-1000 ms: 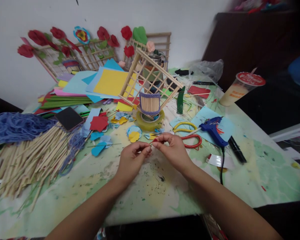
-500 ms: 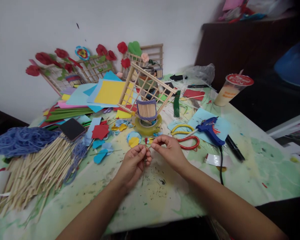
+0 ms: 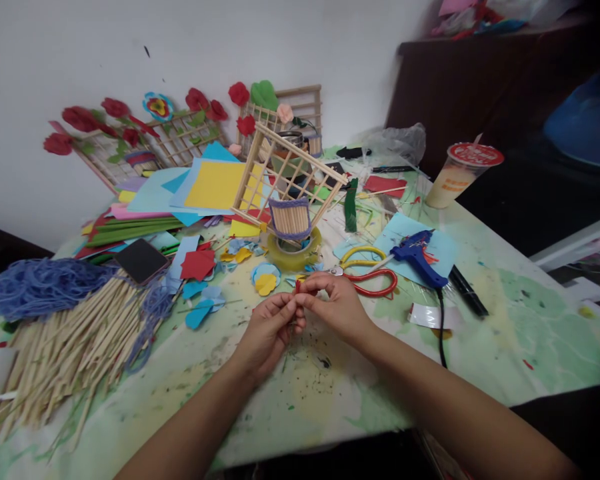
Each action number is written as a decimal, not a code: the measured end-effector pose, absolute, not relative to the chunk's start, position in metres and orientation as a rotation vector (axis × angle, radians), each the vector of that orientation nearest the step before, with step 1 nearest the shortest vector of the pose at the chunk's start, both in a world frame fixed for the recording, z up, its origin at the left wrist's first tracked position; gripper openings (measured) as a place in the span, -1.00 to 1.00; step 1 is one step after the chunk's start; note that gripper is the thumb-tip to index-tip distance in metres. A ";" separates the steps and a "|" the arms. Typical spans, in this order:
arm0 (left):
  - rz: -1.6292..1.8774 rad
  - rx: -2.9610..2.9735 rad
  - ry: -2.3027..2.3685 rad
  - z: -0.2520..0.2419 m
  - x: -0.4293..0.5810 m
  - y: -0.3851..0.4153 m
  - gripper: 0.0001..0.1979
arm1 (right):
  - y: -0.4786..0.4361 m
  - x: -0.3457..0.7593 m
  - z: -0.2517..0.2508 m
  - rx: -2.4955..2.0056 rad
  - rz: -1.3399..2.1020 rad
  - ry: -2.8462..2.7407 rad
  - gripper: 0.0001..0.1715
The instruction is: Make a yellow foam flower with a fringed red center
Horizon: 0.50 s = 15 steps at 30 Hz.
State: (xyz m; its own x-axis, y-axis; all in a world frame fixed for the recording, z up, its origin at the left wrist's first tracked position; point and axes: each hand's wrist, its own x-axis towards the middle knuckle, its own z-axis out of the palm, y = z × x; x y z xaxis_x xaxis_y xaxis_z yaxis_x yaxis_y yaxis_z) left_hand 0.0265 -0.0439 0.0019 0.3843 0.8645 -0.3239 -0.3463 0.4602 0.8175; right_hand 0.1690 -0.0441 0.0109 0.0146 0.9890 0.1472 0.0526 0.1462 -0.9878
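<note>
Both my hands meet over the middle of the paint-stained table [image 3: 305,393]. My left hand [image 3: 270,330] is closed, pinching a thin green stick that runs down from its fingers. My right hand [image 3: 333,303] is closed too, its fingertips pinching a small red paper piece [image 3: 300,287] at the top of that stick. The two hands touch at the fingertips. A roll of tape [image 3: 294,251] with a small stick basket [image 3: 290,217] on it stands just beyond them.
A leaning wooden lattice [image 3: 285,175], coloured paper sheets [image 3: 210,183] and paper flowers [image 3: 110,123] fill the back. Bamboo sticks [image 3: 65,340] and blue yarn [image 3: 30,287] lie at left. Scissors [image 3: 370,270], a blue glue gun [image 3: 420,257] and a drink cup [image 3: 457,175] are at right.
The stick turned from lying sideways between my hands to standing upright in the left hand. My right hand then closed in on the red piece at its top.
</note>
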 end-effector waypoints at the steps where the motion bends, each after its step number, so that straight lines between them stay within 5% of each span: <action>1: 0.865 0.735 0.843 0.002 0.027 -0.044 -0.79 | -0.044 0.169 0.011 -1.149 1.060 -1.303 -0.93; 15: 0.872 0.772 0.770 -0.002 0.025 -0.046 -0.82 | -0.045 0.171 0.011 -1.071 1.241 -1.176 -0.76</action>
